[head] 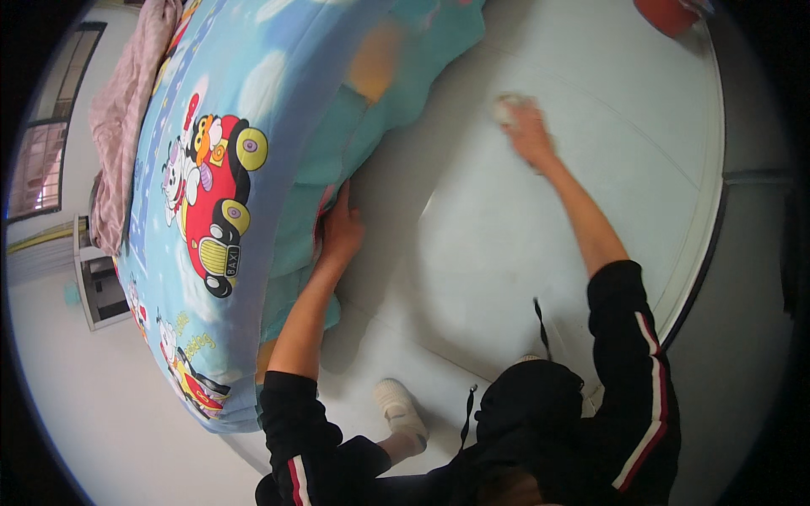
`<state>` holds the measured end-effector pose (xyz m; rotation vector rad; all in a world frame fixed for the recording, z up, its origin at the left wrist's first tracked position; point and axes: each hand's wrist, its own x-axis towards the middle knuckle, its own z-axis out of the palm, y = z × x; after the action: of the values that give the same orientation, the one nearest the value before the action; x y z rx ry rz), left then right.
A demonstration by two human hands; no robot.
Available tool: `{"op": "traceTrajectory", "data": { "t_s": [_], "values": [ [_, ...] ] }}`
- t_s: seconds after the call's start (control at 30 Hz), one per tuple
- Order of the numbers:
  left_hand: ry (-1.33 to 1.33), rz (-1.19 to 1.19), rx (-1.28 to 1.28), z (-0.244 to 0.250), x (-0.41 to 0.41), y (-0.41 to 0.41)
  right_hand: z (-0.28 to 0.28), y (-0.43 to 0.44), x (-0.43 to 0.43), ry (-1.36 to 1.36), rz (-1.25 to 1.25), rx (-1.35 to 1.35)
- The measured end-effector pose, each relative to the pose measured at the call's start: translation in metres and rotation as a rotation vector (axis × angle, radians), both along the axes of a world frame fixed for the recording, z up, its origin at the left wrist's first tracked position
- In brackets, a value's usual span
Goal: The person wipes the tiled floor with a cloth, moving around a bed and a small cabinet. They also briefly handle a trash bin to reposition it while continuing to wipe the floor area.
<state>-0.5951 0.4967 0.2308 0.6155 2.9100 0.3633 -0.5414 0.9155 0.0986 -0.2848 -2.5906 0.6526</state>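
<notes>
My right hand (pixel 530 136) is pressed on a pale, crumpled cloth (pixel 506 106) that lies against the light tiled floor (pixel 500 228). The cloth's far edge looks blurred. On the other side, my left hand (pixel 342 228) is at the hanging teal skirt (pixel 364 136) of a bed cover, its fingers partly hidden by the fabric's edge. Whether those fingers grip the fabric cannot be told. Above the skirt spreads the blue bed cover (pixel 253 82), printed with cartoon animals in a red car.
A red bucket or basin (pixel 667 16) stands at the far right. The wall's base (pixel 718 126) curves along the right side. A pink cloth (pixel 126 126) lies on the bed's far side. My slippered foot (pixel 398 408) is on the floor near the bed.
</notes>
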Motion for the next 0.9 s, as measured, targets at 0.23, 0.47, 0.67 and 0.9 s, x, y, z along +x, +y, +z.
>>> {"op": "traceTrajectory", "data": {
  "t_s": [0.23,0.47,0.67,0.9],
  "values": [
    [-0.12,-0.029,-0.115,0.029,-0.004,-0.021,0.034,-0.276,0.068,-0.294,0.755,-0.167],
    [-0.32,-0.112,0.007,0.001,0.012,-0.022,0.025,-0.267,0.197,-0.152,0.815,-0.62],
    [-0.477,-0.289,-0.023,0.001,0.1,-0.06,0.015,0.019,0.218,-0.202,-0.112,-0.162],
    [-0.642,-0.198,-0.067,-0.027,0.177,-0.054,0.003,0.028,0.101,-0.294,-0.131,0.118]
  ]
}}
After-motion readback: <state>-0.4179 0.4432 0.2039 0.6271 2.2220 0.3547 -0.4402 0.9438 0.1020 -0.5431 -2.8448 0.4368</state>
